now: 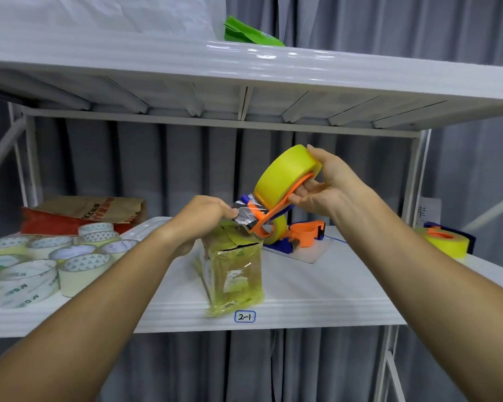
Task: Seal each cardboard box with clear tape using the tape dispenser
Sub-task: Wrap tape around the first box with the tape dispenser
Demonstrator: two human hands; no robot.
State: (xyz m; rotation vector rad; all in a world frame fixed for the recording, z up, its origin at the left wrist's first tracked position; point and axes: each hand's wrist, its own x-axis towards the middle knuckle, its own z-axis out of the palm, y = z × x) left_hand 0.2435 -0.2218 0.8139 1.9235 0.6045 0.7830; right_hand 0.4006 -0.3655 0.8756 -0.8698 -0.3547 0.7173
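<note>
- Cardboard box (233, 271) upright near the front edge of the white shelf (317, 288), long axis vertical, top flaps just below both hands.
- Free end of tape (246, 211) stretched over the box top, between the hands.
- Left hand (204, 213) pinching that tape end, closest to the box, directly above it.
- Right hand (323, 184) gripping the tape dispenser (285, 187), raised up and to the right.
- Spare tape rolls (50, 262) well apart, left.
</note>
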